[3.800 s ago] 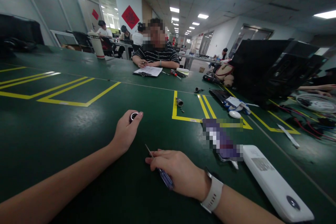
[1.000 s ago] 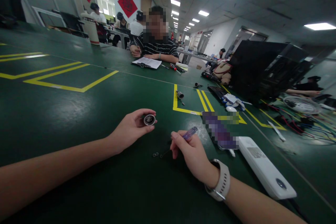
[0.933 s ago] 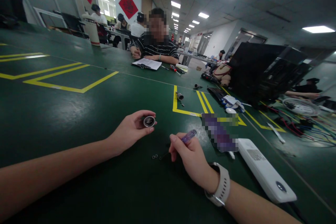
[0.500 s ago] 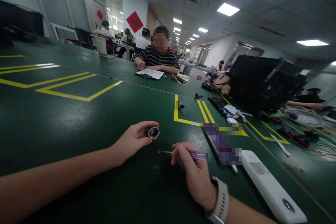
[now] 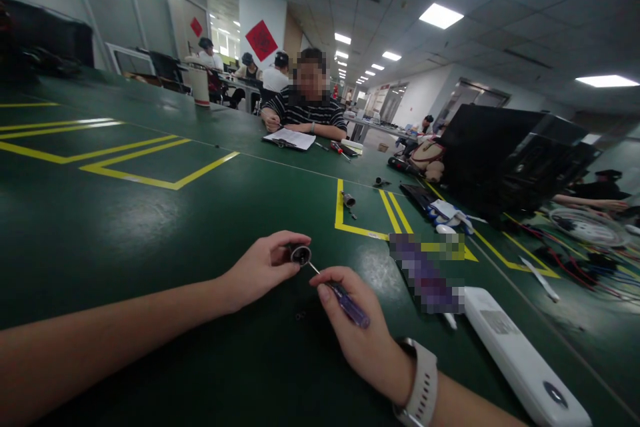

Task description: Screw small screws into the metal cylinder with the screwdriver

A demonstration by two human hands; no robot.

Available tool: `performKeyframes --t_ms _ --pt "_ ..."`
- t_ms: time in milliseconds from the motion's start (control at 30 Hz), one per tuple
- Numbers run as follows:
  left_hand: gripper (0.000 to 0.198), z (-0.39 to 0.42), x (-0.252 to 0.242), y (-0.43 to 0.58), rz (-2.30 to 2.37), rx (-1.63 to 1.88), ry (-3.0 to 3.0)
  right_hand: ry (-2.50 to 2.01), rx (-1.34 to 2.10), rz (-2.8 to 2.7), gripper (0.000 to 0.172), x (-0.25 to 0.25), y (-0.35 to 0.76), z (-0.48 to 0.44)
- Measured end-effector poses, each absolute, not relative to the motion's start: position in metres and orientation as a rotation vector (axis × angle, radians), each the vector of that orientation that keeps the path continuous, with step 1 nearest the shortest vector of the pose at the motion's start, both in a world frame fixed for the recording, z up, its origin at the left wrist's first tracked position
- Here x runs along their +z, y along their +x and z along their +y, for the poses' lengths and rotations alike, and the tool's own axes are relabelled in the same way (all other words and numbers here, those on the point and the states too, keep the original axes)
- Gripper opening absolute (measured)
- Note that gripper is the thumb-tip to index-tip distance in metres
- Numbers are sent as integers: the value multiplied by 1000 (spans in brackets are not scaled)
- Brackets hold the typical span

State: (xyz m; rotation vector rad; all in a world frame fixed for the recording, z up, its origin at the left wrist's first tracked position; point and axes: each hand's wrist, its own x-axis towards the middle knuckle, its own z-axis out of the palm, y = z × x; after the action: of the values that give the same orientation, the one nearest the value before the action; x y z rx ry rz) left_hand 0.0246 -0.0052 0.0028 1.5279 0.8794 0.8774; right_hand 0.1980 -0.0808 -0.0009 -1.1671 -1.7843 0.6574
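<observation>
Screwdriver [image 5: 354, 310] has swung to the metal cup [image 5: 301, 255], the red sign [image 5: 261, 41] illegible.

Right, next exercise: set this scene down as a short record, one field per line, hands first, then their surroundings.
Left hand: holds a hollow, round grey metal part
Right hand: holds a thin metal tool with a purple plastic handle
Tool tip: at the part's opening; contact unclear
Surface: green tabletop, yellow tape lines
Further right: long white rounded device
Across: person in striped top
</observation>
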Motion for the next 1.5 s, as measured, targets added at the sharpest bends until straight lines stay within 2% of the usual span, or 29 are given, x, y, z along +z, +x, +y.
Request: performKeyframes --t_ms 400,1500 --pt "29 -5 2 25 965 898 1653 -1192 673 -1797 14 1 200 -81" --pt "35 -4 -3 26 919 930 1651 -1194 643 -1856 13 0 199 -80"
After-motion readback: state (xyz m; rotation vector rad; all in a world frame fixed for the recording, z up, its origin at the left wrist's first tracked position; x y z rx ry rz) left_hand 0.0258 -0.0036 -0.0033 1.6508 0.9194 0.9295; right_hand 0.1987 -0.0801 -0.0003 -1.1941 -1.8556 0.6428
